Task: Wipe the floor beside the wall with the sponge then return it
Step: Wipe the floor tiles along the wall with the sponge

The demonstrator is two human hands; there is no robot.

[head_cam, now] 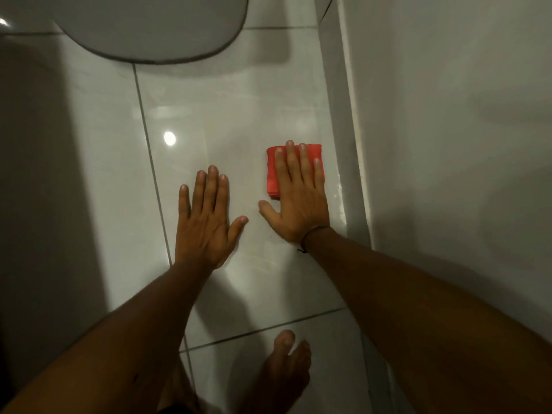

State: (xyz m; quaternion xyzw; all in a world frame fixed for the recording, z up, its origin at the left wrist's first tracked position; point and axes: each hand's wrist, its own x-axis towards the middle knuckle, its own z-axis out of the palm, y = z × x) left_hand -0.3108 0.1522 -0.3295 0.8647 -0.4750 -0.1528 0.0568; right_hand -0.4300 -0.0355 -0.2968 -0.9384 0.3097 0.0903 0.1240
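Note:
A red sponge (273, 177) lies flat on the glossy white tiled floor (227, 115), a short way left of the white wall (448, 115) and its skirting (352, 162). My right hand (298, 195) presses flat on top of the sponge, fingers spread over it and pointing away from me, covering most of it. My left hand (206, 216) rests palm-down on the bare tile to the left of the sponge, fingers apart, holding nothing.
A grey rounded toilet lid (155, 25) juts in at the top left. A dark shadowed surface (35, 174) fills the left side. My bare foot (283, 372) stands on the tile at the bottom, close to the wall.

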